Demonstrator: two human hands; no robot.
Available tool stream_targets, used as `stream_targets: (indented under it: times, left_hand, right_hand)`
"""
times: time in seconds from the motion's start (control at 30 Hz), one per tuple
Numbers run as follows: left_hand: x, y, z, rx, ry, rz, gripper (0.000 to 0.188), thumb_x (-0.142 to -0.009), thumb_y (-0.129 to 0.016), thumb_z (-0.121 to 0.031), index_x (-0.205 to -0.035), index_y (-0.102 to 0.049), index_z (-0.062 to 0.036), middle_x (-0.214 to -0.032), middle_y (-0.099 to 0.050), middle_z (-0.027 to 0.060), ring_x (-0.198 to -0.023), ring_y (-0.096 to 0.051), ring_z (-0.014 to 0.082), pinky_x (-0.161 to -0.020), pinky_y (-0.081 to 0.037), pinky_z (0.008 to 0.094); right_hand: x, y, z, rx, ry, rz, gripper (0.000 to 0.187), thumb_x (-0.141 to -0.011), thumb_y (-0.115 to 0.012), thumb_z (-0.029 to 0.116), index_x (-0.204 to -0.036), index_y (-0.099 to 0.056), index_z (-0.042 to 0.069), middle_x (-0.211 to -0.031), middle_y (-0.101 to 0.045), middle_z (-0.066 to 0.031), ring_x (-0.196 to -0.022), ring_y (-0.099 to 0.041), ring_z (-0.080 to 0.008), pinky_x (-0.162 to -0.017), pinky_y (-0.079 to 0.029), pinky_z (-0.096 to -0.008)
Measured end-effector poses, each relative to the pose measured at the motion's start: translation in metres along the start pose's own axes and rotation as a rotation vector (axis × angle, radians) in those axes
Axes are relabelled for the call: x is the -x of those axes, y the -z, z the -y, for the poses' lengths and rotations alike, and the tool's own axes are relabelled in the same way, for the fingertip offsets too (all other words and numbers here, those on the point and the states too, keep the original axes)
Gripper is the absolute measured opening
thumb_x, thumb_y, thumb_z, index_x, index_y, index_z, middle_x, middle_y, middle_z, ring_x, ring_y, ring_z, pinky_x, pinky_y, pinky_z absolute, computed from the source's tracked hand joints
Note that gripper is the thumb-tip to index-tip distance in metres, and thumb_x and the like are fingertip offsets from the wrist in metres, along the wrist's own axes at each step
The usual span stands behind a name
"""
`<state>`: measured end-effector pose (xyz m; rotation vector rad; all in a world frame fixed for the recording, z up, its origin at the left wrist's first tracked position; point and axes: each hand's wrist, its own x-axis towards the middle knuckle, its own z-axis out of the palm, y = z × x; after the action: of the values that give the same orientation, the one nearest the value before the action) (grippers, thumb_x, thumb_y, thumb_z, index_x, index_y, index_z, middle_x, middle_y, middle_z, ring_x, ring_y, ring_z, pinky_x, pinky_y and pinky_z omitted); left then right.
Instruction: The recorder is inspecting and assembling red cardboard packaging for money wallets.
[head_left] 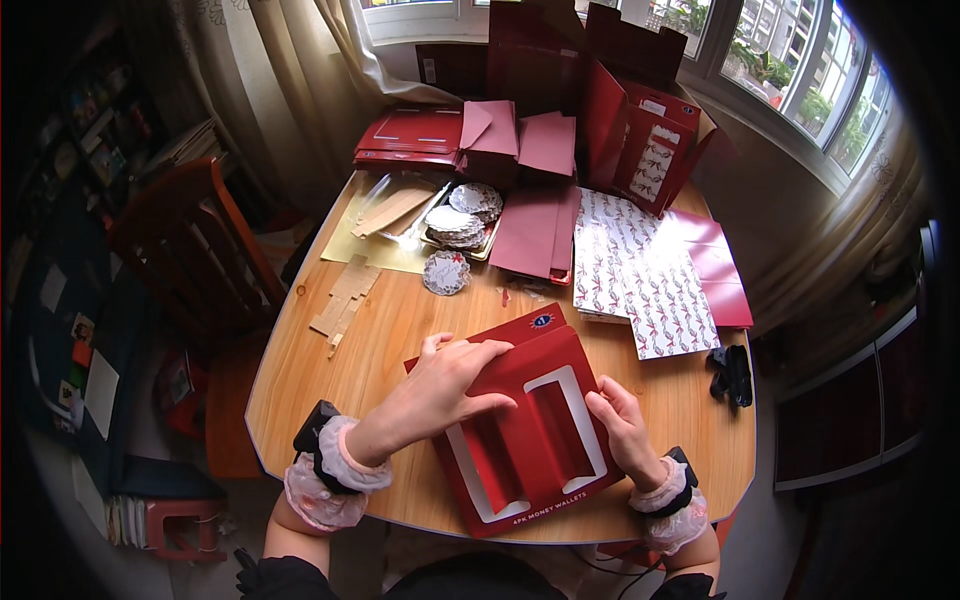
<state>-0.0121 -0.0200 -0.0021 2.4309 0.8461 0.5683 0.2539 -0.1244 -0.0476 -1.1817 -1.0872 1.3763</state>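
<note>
A flat red cardboard box (541, 400) with two white-edged window cut-outs lies tilted at the table's near edge, in front of me. My left hand (440, 388) rests over its upper left part, thumb and forefinger stretched apart on the card. At the box's right edge, my right hand (622, 425) grips the card, with the thumb on top and the other fingers partly hidden. Pale pink scrunchies and black straps circle both wrists.
Beyond the box lie stacked round white tags (460, 228), strips of brown tape (345, 300), pink-red card sheets (533, 232) and white patterned sheets (672, 300). A tall red carton (640, 150) stands at the back right. A black strap (731, 375) lies near the right edge.
</note>
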Motion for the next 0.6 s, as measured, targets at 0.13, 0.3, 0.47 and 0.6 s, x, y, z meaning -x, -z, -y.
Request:
stream_targets:
  times: [0.13,0.3,0.47,0.6]
  left_hand:
    - [-0.004,0.0,0.001,0.076,-0.004,0.007,0.056,-0.085,-0.079,-0.035,-0.128,-0.057,-0.0063,-0.114,-0.068,0.0148,-0.11,-0.063,0.0305,-0.112,-0.033,0.0491]
    - [-0.008,0.003,0.001,0.255,-0.037,0.071,0.049,-0.088,-0.077,-0.031,-0.127,-0.058,-0.0083,-0.117,-0.07,0.0117,-0.116,-0.064,0.0266,-0.115,-0.03,0.0502]
    - [-0.01,0.001,0.0,0.31,-0.095,0.037,0.049,-0.083,-0.082,-0.025,-0.124,-0.062,-0.0074,-0.114,-0.071,0.0085,-0.11,-0.066,0.0242,-0.117,-0.029,0.0497]
    - [-0.011,0.001,0.0,0.355,-0.144,0.007,0.051,-0.079,-0.085,-0.02,-0.122,-0.065,-0.0042,-0.112,-0.072,0.0071,-0.107,-0.067,0.0226,-0.117,-0.027,0.0507]
  right_hand:
    - [0.0,0.001,0.002,-0.082,0.029,0.025,0.015,-0.102,-0.054,0.014,-0.113,-0.052,0.003,-0.102,-0.066,-0.0043,-0.091,-0.06,-0.007,-0.081,-0.049,-0.0227]
    - [0.003,-0.012,0.027,-0.15,0.143,-0.058,0.035,-0.099,-0.056,0.007,-0.132,-0.045,0.005,-0.111,-0.065,-0.0095,-0.101,-0.062,-0.0131,-0.088,-0.051,-0.027]
    - [0.002,0.003,0.033,-0.106,0.229,0.036,0.048,-0.095,-0.06,0.003,-0.14,-0.042,0.006,-0.114,-0.061,-0.0079,-0.104,-0.061,-0.0149,-0.094,-0.049,-0.0306]
    - [0.001,0.006,0.036,-0.165,0.237,0.075,0.05,-0.093,-0.063,0.005,-0.139,-0.043,0.006,-0.112,-0.06,-0.0062,-0.104,-0.06,-0.0148,-0.094,-0.048,-0.0314]
